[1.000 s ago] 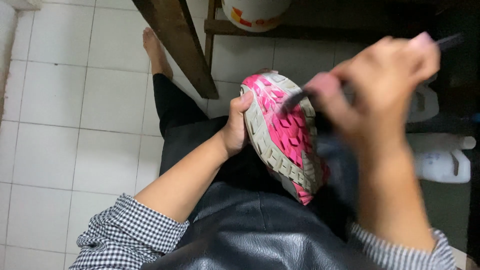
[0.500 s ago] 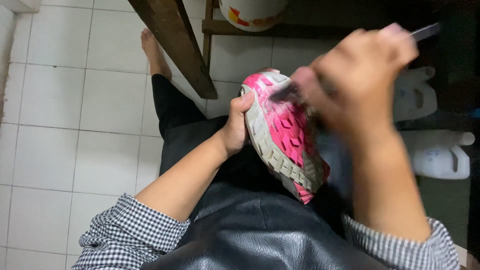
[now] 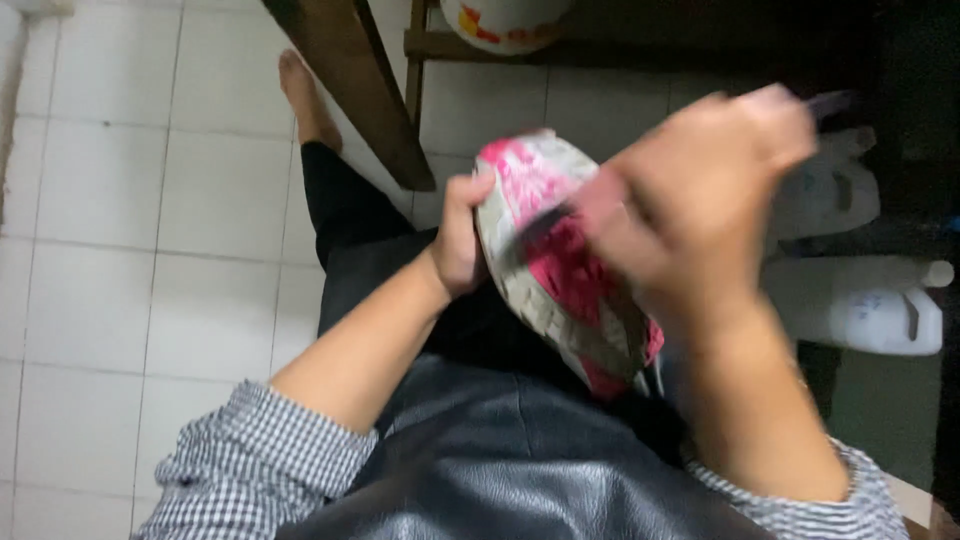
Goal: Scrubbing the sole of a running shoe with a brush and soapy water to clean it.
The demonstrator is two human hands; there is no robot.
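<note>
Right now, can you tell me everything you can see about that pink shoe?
The shoe is a sports shoe turned sole-up over the person's lap. Its sole is pink in the middle with pale grey, blocky tread around the edge, and looks like rubber. It tilts, one end up and away, the other down toward the person. The left hand grips its side. The right hand, blurred, presses a thin dark tool against the sole.

Pink-and-grey shoe (image 3: 560, 270), sole up, tilted over lap

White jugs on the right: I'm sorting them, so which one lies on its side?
The lower white jug, cap pointing right, handle facing up. The other jug sits above it in the picture, partly hidden behind the right hand; its pose is unclear.
</note>
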